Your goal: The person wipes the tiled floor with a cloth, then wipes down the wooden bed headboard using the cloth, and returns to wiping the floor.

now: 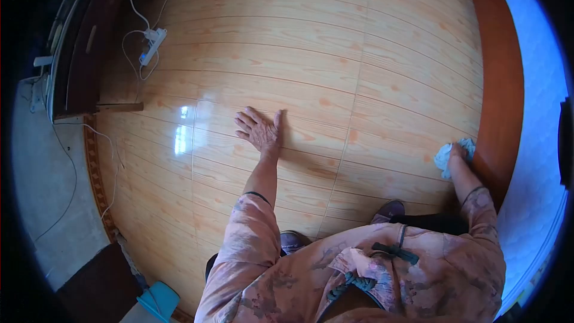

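Observation:
My left hand (pixel 261 131) is stretched out over the wood-patterned floor (pixel 287 78), palm down with its fingers spread and nothing in it. Whether it touches the floor I cannot tell. Off to the right, my right hand (pixel 458 152) is closed on a pale blue-white cloth (pixel 443 157). The cloth is bunched up on the floor beside the brown wooden bed frame (pixel 502 96). The fingers of that hand are partly hidden by the hand itself and the cloth.
A white power strip (pixel 153 46) with trailing cables lies at the upper left, by a dark cabinet (pixel 89 42). At the lower left stands a light blue bin (pixel 159 300). A mattress (pixel 541 84) lies beyond the bed frame. My shoes (pixel 293 240) are just below.

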